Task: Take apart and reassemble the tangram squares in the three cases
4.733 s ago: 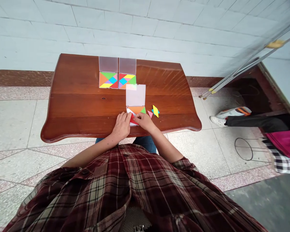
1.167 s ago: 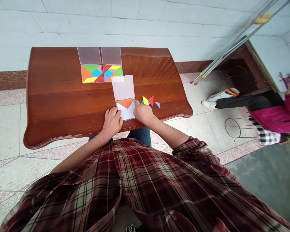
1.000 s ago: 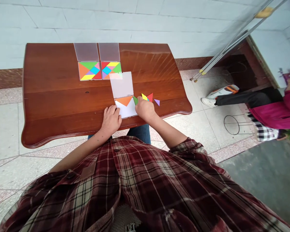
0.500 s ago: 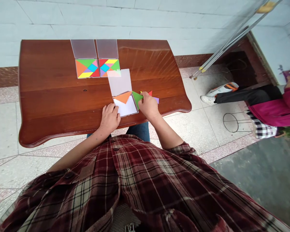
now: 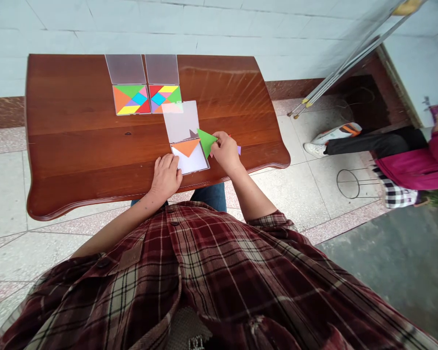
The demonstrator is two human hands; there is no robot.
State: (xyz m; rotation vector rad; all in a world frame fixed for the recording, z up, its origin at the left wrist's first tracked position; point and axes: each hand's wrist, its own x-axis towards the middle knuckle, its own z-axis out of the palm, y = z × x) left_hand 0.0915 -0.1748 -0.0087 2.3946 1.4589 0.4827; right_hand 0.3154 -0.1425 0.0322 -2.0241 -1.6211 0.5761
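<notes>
My right hand (image 5: 225, 151) pinches a green triangle piece (image 5: 206, 141) and holds it lifted, tilted, over the right edge of a small white tray (image 5: 191, 164). An orange triangle piece (image 5: 186, 147) lies in the tray's upper part. My left hand (image 5: 165, 176) rests on the wooden table (image 5: 80, 146) with its fingers curled against the tray's lower left corner. The tray's clear lid (image 5: 180, 121) lies open behind it. A purple piece (image 5: 238, 150) peeks out beyond my right hand; other loose pieces there are hidden.
Two more trays with finished coloured puzzles (image 5: 130, 99) (image 5: 164, 96) sit at the table's far edge, their lids open behind them. Another person in a pink top (image 5: 412, 170) sits on the floor at right. Metal poles (image 5: 350, 58) lean against the wall.
The red piece left the tray and joined the loose pieces at right. My right hand slid the green triangle out of the tray and lifted it. The left hand stayed at the tray's corner.
</notes>
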